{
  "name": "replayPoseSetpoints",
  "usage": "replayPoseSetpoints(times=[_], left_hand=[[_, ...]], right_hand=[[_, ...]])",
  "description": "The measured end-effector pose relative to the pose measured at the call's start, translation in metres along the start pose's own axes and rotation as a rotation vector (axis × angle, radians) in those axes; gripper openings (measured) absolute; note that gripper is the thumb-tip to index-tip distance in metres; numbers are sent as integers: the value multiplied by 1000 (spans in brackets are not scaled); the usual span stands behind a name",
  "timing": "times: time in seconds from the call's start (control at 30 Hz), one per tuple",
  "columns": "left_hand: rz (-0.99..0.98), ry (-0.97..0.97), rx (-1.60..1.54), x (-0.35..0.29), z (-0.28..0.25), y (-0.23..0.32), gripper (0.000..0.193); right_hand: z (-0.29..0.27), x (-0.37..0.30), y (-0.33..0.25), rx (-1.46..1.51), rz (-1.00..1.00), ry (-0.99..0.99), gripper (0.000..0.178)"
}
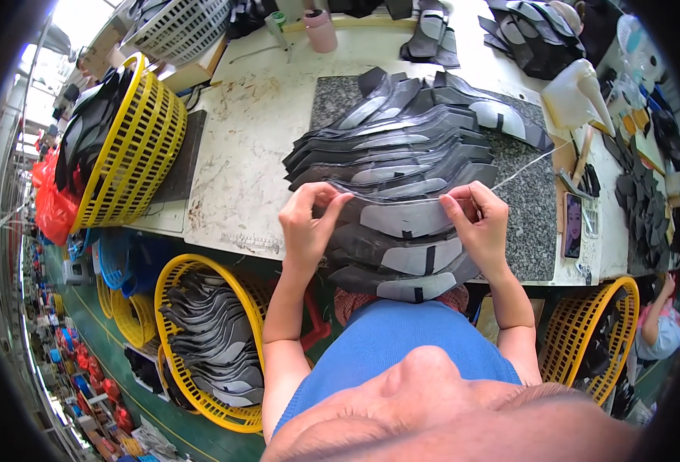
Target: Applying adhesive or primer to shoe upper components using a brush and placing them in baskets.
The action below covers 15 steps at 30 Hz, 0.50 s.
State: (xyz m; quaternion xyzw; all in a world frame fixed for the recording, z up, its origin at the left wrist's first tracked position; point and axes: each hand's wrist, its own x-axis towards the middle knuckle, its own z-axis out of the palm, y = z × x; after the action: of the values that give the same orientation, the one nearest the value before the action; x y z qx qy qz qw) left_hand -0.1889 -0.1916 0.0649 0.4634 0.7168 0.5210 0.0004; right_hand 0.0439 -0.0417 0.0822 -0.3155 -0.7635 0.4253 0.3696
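Observation:
A row of overlapping grey and black shoe upper pieces (386, 158) fans across the work surface in front of me. My left hand (314, 219) is closed in a pinch at the left end of one piece's far edge. On the right end of that same edge, my right hand (479, 219) pinches with thumb and fingers. A thin white strip (536, 159) leads from my right hand toward the far right and appears to run along the edge between both hands. Below it lies the pale grey panel (405, 219) with a small black mark. Two more pieces overlap nearer my body.
A speckled stone slab (526, 231) lies under the pieces. Yellow baskets stand left (132, 146), lower left (172, 369) and lower right (562, 335). A phone (572, 225), a white jug (576, 94) and a pink container (320, 32) are on the table.

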Motion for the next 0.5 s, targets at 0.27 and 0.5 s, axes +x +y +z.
replayPoseSetpoints(times=[0.27, 0.5], left_hand=[[333, -92, 177, 10, 26, 58, 23], [302, -440, 367, 26, 76, 88, 32]], right_hand=[[-8, 7, 8, -65, 4, 39, 18], [-28, 14, 24, -63, -18, 3, 15]])
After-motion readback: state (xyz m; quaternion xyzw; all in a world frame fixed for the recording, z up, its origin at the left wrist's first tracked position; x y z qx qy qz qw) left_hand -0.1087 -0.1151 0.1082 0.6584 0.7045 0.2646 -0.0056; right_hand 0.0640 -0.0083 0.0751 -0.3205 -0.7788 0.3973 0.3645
